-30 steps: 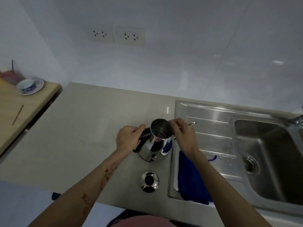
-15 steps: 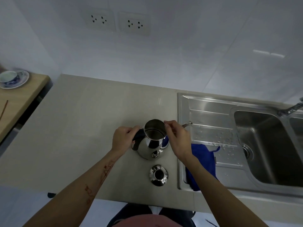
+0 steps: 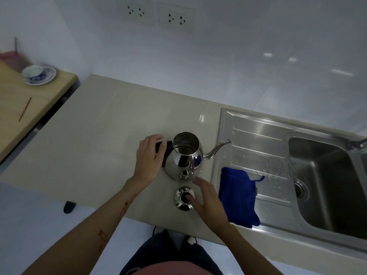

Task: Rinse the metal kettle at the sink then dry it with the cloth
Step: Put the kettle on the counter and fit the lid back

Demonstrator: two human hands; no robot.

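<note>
The shiny metal kettle stands upright and lidless on the beige counter, its thin spout pointing right toward the sink. My left hand is closed around the kettle's black handle. The kettle's round lid lies on the counter just in front of the kettle. My right hand hovers with fingers spread beside the lid, its fingertips at the lid's black knob. The blue cloth lies bunched on the sink's drainboard, right of my right hand.
The steel sink has a wet drainboard and a deep basin at the right, with the tap at the far right edge. A wooden table with a cup and saucer stands at the left. Wall sockets sit above.
My right hand has let go of the kettle's rim and dropped toward the lid in front of it. The left hand stays on the handle. The spout is now uncovered.
</note>
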